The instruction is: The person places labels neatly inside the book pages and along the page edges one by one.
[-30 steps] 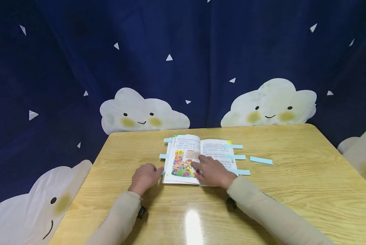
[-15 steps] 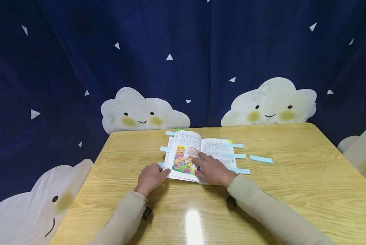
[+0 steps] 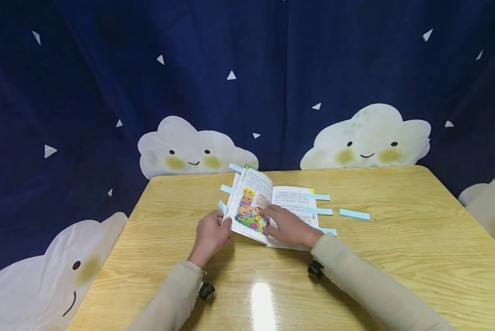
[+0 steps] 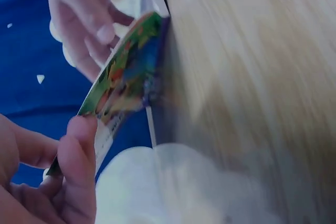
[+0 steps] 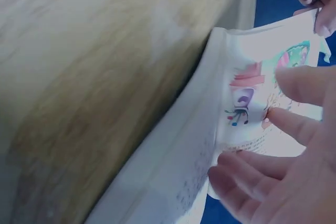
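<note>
An open picture book (image 3: pixel 286 197) lies on the wooden table, its left half raised and slanted. My left hand (image 3: pixel 212 233) pinches the lower left corner of that half, thumb on the page. In the left wrist view, fingers (image 4: pixel 79 150) of this hand lie against the colourful cover (image 4: pixel 126 72) on the underside. My right hand (image 3: pixel 289 225) rests across the book near the spine, its extended fingers (image 5: pixel 294 124) over the illustrated page (image 5: pixel 252 93); they hide part of both pages. Pale blue strips (image 3: pixel 227 189) stick out from the left and right page edges.
One loose light blue strip (image 3: pixel 354 214) lies on the table (image 3: pixel 396 257) to the right of the book. Behind the table hangs a dark blue curtain (image 3: pixel 214 55) with smiling clouds and white triangles.
My left hand has come to the book's lower left corner, gripped it and lifted the left half up and rightward. The right hand stays almost where it was.
</note>
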`<state>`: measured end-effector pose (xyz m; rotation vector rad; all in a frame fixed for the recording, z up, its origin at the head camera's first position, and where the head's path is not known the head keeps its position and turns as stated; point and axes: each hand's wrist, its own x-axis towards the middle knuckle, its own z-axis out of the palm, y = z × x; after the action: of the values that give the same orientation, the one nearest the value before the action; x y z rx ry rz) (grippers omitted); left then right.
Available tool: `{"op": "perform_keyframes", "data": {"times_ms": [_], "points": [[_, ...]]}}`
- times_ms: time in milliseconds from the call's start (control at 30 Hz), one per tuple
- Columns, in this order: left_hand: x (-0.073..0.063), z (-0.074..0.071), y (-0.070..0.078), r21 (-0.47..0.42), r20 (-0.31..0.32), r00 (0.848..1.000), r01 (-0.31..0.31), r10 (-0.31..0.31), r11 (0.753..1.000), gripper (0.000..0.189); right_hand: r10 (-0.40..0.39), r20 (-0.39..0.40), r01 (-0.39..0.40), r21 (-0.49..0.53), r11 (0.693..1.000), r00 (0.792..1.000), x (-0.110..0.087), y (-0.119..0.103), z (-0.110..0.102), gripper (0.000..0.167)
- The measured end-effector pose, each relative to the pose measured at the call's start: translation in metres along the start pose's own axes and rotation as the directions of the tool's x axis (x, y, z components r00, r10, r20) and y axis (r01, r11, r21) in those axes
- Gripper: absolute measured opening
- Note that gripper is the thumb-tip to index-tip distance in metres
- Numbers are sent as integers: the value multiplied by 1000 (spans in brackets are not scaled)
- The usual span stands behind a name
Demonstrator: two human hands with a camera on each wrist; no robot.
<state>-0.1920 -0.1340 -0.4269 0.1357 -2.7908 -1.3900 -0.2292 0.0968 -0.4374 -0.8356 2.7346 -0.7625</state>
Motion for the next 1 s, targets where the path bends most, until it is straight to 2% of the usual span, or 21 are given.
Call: {"op": "perform_keyframes", "data": {"times_ms": [133,300,500,633,733,800,900,967,1000], "points": [[-4,5,11,-51,-20,998,-68,67,996,26,-41,-49,47,124,991,998,0,0,-6,48],[-9,12,25,-81,-25,990,-137,136,987,22,-50,-88,69,227,971,995,-4,-9,-10,48],[-16,19,41,-35,-5,971,-237,237,971,21,-18,-78,40,295,955,997,-10,-14,-9,49],[-19,25,48,2,47,954,-297,297,955,26,15,-95,18,343,939,995,-19,-14,-8,51],[-20,30,50,23,108,936,-339,335,940,34,43,-87,-5,396,918,995,-26,-15,-7,57],[-20,33,51,26,165,919,-367,358,930,41,57,-83,-17,420,908,995,-30,-15,-6,61],[-18,38,51,17,258,880,-417,399,909,48,70,-115,-15,424,906,991,-37,-12,-4,62],[-16,41,49,13,311,848,-456,430,890,48,77,-168,-2,408,913,983,-41,-8,-2,55],[-14,43,49,15,330,836,-469,438,883,47,89,-193,-4,400,917,977,-42,-7,-2,50]]}}
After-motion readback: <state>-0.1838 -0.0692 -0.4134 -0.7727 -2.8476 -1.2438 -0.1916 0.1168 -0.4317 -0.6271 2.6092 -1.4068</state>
